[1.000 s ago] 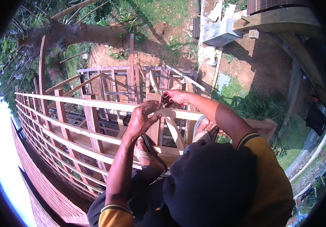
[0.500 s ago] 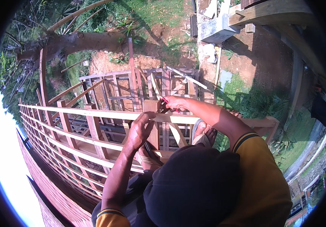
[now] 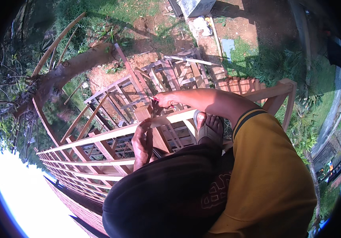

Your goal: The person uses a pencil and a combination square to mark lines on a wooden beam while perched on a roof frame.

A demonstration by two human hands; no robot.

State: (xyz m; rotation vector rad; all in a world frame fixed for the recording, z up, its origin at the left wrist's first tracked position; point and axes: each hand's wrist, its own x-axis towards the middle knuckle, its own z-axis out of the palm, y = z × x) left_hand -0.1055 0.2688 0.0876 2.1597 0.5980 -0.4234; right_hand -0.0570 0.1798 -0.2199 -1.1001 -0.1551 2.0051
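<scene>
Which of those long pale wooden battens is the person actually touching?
The uppermost batten: the left hand rests on it and the right hand with a red pencil is above it; the lower ones are untouched.

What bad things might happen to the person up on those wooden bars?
The person is perched on a wooden frame with the ground far below, so a slip could mean a fall. One foot in a sandal rests on a narrow batten, which gives little grip. The right hand holds a small red-tipped tool while the left hand presses on the batten; if dropped, the tool would probably fall through the gaps.
</scene>
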